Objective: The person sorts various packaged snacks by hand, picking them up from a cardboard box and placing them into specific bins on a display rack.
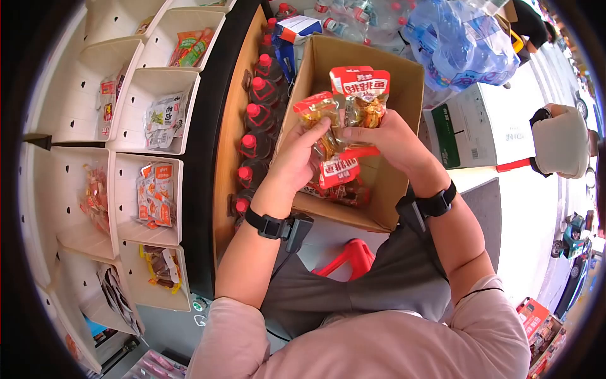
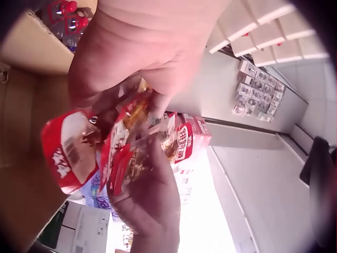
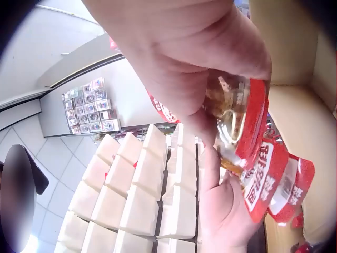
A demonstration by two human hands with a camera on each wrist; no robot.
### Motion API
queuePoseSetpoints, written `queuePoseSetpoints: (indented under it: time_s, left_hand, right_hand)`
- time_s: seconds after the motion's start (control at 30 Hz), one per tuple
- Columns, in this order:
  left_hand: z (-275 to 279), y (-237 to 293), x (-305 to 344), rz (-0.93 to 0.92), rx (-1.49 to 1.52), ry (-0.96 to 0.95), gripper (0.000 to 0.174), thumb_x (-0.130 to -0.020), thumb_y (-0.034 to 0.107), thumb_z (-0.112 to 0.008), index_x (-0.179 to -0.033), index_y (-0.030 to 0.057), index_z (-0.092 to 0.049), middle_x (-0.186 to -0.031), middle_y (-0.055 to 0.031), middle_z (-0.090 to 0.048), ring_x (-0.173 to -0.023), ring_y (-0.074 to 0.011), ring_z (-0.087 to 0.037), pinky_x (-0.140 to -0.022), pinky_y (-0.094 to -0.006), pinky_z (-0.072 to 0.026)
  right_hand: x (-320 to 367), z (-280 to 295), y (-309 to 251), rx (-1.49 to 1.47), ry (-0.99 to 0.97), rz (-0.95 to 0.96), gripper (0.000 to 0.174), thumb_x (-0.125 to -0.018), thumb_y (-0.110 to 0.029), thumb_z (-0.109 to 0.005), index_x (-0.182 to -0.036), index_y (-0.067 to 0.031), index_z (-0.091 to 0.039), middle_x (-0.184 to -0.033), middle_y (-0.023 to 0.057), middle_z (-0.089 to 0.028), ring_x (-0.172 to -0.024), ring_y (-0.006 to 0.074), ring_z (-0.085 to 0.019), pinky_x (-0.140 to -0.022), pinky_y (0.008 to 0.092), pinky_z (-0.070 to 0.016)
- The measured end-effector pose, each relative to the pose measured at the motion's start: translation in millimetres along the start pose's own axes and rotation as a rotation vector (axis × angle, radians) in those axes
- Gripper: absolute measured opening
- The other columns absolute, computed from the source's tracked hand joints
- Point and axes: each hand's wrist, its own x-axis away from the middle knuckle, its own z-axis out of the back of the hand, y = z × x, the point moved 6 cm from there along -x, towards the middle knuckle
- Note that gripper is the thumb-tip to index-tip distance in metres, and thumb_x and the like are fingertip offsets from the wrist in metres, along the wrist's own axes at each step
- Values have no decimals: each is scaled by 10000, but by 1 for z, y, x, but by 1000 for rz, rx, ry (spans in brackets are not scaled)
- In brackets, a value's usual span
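Over a cardboard box (image 1: 386, 205), both hands hold clear snack packets with red printed ends. My left hand (image 1: 295, 155) grips a packet (image 1: 314, 106), its thumb lying across the clear front. Beside it, my right hand (image 1: 398, 142) pinches another packet (image 1: 358, 82) between thumb and fingers. A further red-ended packet (image 1: 339, 170) hangs lower, between the hands. In the right wrist view several red packet ends (image 3: 259, 179) fan out near the left palm (image 3: 224, 211). The fingers behind the packets are mostly hidden. More packets (image 1: 353, 194) lie inside the box.
Dark bottles with red caps (image 1: 255, 114) stand in a row left of the box. Further left, white bins (image 1: 154, 243) hold assorted snack packets. Shrink-wrapped water bottles (image 1: 464, 44) and a white carton (image 1: 486, 126) are at the right. A red stool (image 1: 356, 256) shows below the box.
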Motion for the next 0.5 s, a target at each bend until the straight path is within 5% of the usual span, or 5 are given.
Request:
queuePoseSetpoints:
  time_s: [0.1,0.2,0.27,0.5]
  left_hand:
    - [9,0,-9,-21,48,45,339,-1010,210,-645,-1321,95,-575,-1208,-40,-672,-1066,-208,-687,-901,-412,-585]
    - [2,0,-7,13,138,-14,426,-1027,362,-606,-1356,96,-554,-1245,-63,-659,-1153,-218,-648,-973,-418,-540]
    - [-11,3,-5,9,156,-75,505,-1029,461,-570,-1384,103,-539,-1287,-70,-643,-1210,-215,-611,-1020,-416,-500]
    - [-5,-2,-6,-90,46,-43,498,-950,248,-741,-1378,94,-542,-1287,-43,-640,-1181,-187,-619,-983,-384,-521]
  right_hand:
    - [-4,6,-6,117,49,34,427,-871,-30,-781,-1269,-10,-626,-1182,25,-694,-1089,120,-637,-979,313,-508]
    - [-12,3,-3,99,51,186,484,-863,-54,-794,-1298,2,-589,-1184,36,-689,-1084,118,-632,-975,306,-509]
    - [-18,7,12,291,37,109,515,-862,-62,-794,-1316,9,-562,-1186,46,-686,-1081,120,-631,-971,304,-511]
    - [-9,-7,6,701,26,106,676,-806,-339,-838,-1243,79,-535,-1149,185,-647,-1062,270,-650,-943,364,-516]
